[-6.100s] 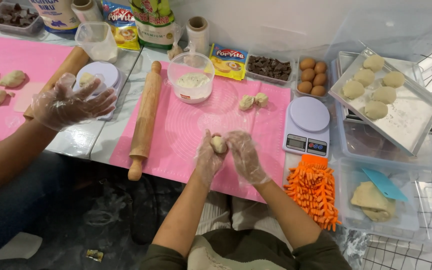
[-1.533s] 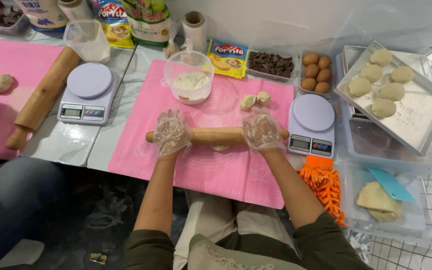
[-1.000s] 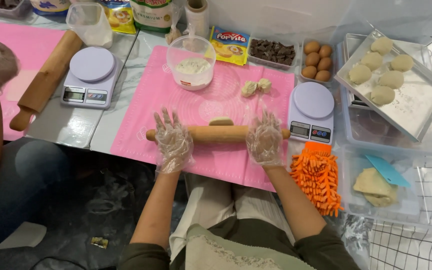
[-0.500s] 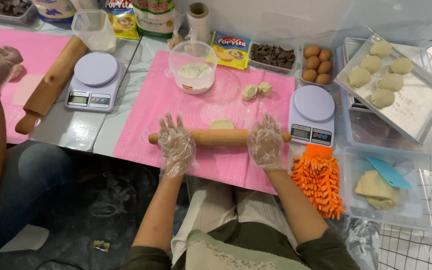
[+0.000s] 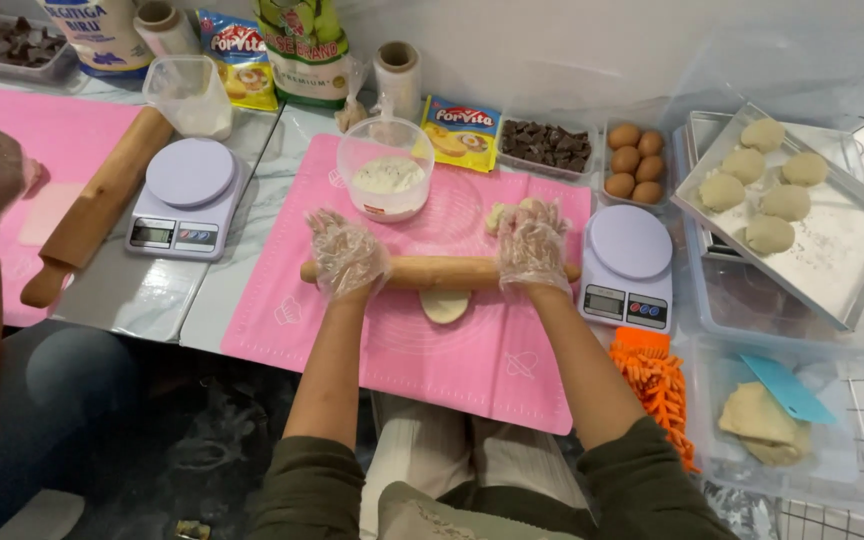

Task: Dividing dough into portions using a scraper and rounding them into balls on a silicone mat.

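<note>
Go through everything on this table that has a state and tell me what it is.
Wooden rolling pin: lying across the dough, under both hands.
Flattened dough piece: partly under the pin.
Left hand: gloved, on the pin.
Right hand: gloved, on the pin.
Clear flour tub: open.
Metal tray: holds dough rounds.

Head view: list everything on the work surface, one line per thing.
rolling pin: one, wooden, across the pink mat
dough piece: one, pale, under the rolling pin
bowl: one, clear, white powder inside, mat's far edge
scales: two, white, one each side of the mat
eggs: six, brown, in a clear tray
chocolate chunks: brown, beside the eggs
dough rounds: six, on the metal tray at right
second rolling pin: wooden, at left
left hand: gloved, on the rolling pin
right hand: gloved, on the rolling pin
</note>
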